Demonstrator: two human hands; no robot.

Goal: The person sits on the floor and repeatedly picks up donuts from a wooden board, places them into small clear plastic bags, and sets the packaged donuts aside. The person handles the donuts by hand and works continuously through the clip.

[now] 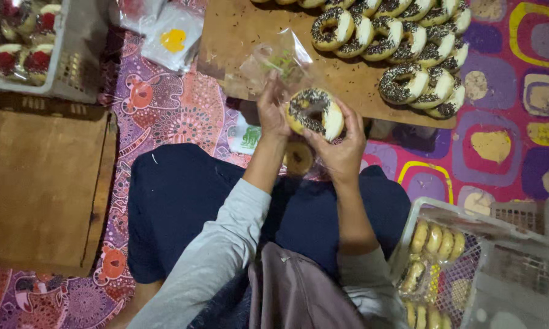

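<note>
My right hand [341,152] holds a ring donut [315,112] covered in chocolate sprinkles, with a pale bitten-looking side facing right. My left hand [271,113] pinches the edge of a clear plastic bag [279,61] that stands open just above the donut. Both hands are raised over my lap, in front of a wooden board [244,36]. Several more sprinkled donuts [408,42] lie in rows on the board's right part.
A white basket [506,244] with bagged donuts stands at the lower right. A grey basket [73,67] with red-topped pastries sits at the upper left, above a wooden slab [43,183]. Loose bags [171,36] lie on the patterned mat [500,140].
</note>
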